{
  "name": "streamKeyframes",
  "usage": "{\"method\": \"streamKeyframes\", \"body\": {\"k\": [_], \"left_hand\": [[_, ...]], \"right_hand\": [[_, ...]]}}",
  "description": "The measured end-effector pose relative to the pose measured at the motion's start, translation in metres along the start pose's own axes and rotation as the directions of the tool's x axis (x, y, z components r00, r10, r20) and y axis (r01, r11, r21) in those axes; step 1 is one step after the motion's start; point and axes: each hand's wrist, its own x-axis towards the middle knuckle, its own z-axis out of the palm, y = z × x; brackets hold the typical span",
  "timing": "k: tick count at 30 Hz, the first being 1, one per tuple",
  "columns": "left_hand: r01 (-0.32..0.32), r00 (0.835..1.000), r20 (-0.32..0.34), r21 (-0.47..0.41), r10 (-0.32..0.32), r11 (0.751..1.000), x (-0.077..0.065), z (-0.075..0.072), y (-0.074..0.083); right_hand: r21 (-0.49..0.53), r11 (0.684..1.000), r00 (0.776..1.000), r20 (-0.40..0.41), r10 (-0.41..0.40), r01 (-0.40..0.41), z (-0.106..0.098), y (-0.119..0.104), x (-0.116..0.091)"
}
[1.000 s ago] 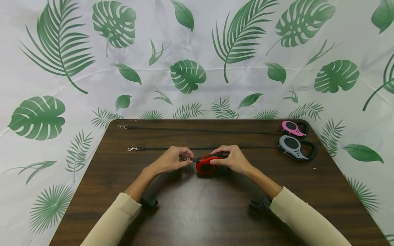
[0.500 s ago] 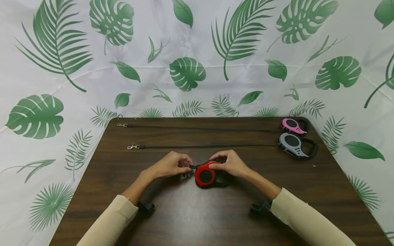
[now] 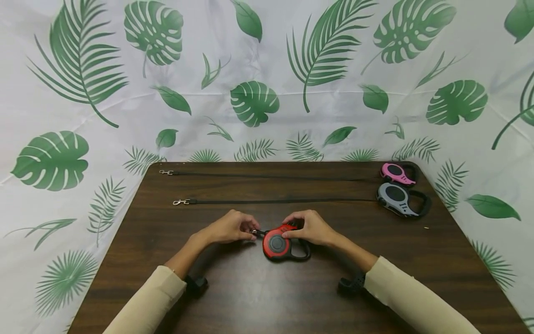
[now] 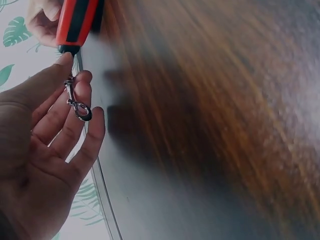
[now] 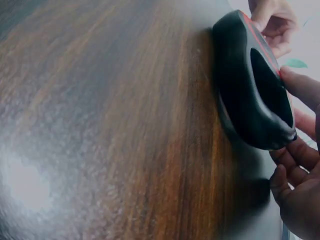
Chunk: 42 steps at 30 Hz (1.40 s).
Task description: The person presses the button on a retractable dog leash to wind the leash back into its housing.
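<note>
The red leash (image 3: 276,242) is just below the middle of the head view, held up between a person's two hands with its round, dark-centred face turned toward the camera; whether its lower edge touches the table (image 3: 267,301) I can't tell. Nearest, at the bottom left and bottom right of that view, are two cream sleeves (image 3: 148,297), each with a black band (image 3: 196,283) at the wrist beyond it. Past these, the leash's black handle (image 3: 308,253) loops out to the right of its case. The left hand (image 3: 231,227), left of centre, pinches the leash by its strap end, next to the case; in the left wrist view the metal clip (image 4: 77,102) hangs in front of that hand's spread fingers. The right hand (image 3: 313,227), right of centre, grips the upper right part of the case, its thumb on the red face. Farther back, toward the right edge of the table, a small pale scrap (image 3: 426,228) lies on the wood. Beyond it sits a gray leash (image 3: 401,205), its black cord (image 3: 283,201) drawn out straight across to a clip at left. Behind that, near the table's far right corner, is a pink leash (image 3: 394,173), its own cord running left, roughly alongside the other. Farthest of all, a white curtain (image 3: 267,65) printed with green leaves fills the upper frame.
</note>
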Motion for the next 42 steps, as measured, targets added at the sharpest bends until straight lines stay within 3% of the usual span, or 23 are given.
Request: {"method": "streamKeyframes", "body": {"k": [9,19,28,34,38,42], "left_hand": [[-0.028,0.999,0.027,-0.031,0.028,0.999,-0.002,-0.001,-0.006],[-0.034,0.999,0.022,-0.018,0.035,0.999,-0.008,-0.004,-0.006],[-0.064,0.992,-0.105,0.029,0.067,0.998,-0.023,-0.016,-0.019],[-0.017,0.979,-0.2,0.084,0.034,0.996,-0.037,-0.031,-0.029],[0.017,0.966,-0.259,0.125,0.016,0.992,-0.047,-0.043,-0.037],[0.018,0.942,-0.333,0.157,0.036,0.988,-0.057,-0.055,-0.046]], "right_hand": [[-0.011,0.998,0.998,-0.026,-0.055,0.055,0.004,0.0,-0.001],[-0.102,0.992,0.995,-0.044,-0.085,0.08,0.005,-0.001,0.0],[-0.102,0.979,0.98,-0.077,-0.186,0.178,-0.002,0.002,-0.007],[-0.112,0.974,0.975,-0.08,-0.206,0.196,-0.018,0.007,-0.015],[-0.137,0.97,0.975,-0.072,-0.209,0.198,-0.032,0.014,-0.021],[-0.189,0.962,0.972,-0.091,-0.215,0.195,-0.05,0.023,-0.03]]}}
